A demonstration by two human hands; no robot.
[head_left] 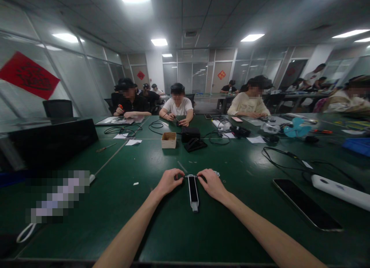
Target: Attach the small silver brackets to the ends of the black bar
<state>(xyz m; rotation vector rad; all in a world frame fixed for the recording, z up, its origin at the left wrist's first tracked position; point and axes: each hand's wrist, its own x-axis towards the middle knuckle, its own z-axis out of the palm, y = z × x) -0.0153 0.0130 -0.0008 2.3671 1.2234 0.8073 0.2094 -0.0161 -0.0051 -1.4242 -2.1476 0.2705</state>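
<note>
A slim white device with a long black panel lies on the green table in front of me, its narrow light tip pointing towards me. At its far end, my left hand is closed in a pinch on the left side. My right hand pinches at the same end from the right. Small thin parts seem to stick out sideways there between the fingertips, too small to name. Just beyond my right hand, a small pale piece shows partly behind the knuckles.
A dark-screened phone and a white elongated object lie to the right, near black cables. Ahead stand a small open box and a black box. Left is a screwdriver. Co-workers sit opposite.
</note>
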